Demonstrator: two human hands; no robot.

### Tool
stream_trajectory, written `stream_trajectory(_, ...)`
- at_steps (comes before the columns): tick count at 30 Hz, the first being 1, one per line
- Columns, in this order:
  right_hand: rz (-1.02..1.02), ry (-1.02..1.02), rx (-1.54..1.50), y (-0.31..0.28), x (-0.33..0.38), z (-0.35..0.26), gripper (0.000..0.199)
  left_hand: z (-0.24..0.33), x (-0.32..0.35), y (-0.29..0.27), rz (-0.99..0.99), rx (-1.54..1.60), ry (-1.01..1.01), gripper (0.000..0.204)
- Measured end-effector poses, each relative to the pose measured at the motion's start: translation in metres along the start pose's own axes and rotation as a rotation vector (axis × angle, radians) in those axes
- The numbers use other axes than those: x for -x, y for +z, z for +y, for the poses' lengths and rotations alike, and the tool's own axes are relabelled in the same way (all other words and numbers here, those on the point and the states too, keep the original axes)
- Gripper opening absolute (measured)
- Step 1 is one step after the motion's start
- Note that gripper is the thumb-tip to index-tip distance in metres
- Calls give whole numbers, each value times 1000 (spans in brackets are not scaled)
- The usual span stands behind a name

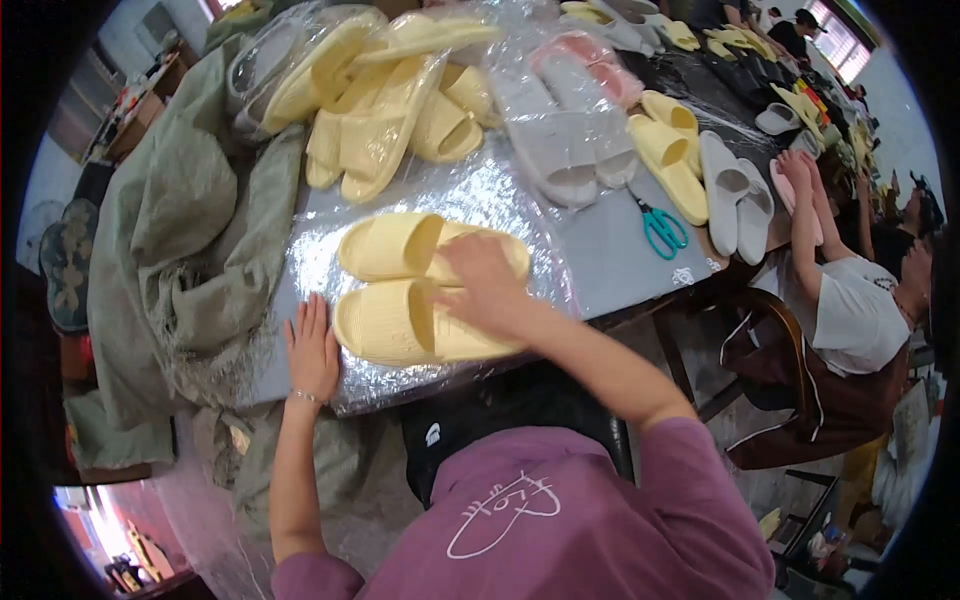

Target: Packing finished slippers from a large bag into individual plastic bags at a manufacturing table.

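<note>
Head view looking down at a table [620,262] covered near its front edge with a crinkly clear plastic sheet [480,190]; on that sheet we've got a pair of pale yellow slippers [400,290] lying side by side, close to the front edge and a bit left of the middle. Our right hand [483,285] is resting on top of the pair, fingers spread loosely across both slippers, pressing rather than gripping as far as we can tell; the fingertips are partly hidden so we wouldn't swear to it. Our left hand [312,350] is flat and relaxed on the plastic just left of the nearer slipper, palm down, holding nothing.

Further back on the table there's a heap of more yellow slippers [385,110], some in clear bags; to the right of those a bagged grey pair [565,140], then loose yellow and grey ones running toward the far right corner. A pair of teal-handled scissors [660,230] lies on the bare table right of the plastic. A grey-green cloth sack [170,240] hangs over the left edge; another person in a white shirt [850,310] leans on the right edge.
</note>
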State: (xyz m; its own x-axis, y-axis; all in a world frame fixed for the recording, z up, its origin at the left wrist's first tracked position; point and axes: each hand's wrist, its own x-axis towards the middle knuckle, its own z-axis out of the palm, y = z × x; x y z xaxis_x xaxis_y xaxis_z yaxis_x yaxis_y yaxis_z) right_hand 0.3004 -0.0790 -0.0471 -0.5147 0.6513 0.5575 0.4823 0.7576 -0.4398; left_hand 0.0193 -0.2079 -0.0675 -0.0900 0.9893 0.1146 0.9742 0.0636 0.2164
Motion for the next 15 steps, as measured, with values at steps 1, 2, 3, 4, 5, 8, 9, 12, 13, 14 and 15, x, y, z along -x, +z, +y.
stream_trajectory(1, -128, -13, 25, 15, -13, -19, 40, -1, 4, 2, -29, -83, -11, 52)
stream_trajectory(2, -254, -19, 58, 20, -20, -30, 35, -1, 5, 4, -55, -162, -15, 52)
stream_trajectory(3, -237, -5, 84, 22, -17, -26, 35, -1, 4, 6, -51, -133, -15, 53)
stream_trajectory(4, -207, -48, 70, 26, -13, -18, 29, -1, 3, 6, -48, -105, -18, 53)
stream_trajectory(5, -180, -91, 60, 26, -7, -8, 24, 1, 1, 7, -49, -104, -7, 52)
stream_trajectory(8, -174, 27, -36, -21, 15, 12, 19, 5, 4, 1, -50, -101, -1, 53)
stream_trajectory(9, -72, 73, 24, -43, 21, 27, 20, 6, 3, -1, -39, -91, 16, 53)
stream_trajectory(12, 307, 388, -84, -114, 25, 107, 29, 10, 3, -3, -15, -129, -10, 54)
stream_trajectory(13, 323, 350, 277, -157, 10, 121, 29, 7, 7, -4, -16, -158, -21, 54)
stream_trajectory(14, 371, 461, 355, -191, -2, 142, 27, 7, 6, -4, -13, -182, -16, 54)
stream_trajectory(15, 477, 658, 290, -218, -16, 160, 21, 6, 5, -4, -19, -153, -21, 54)
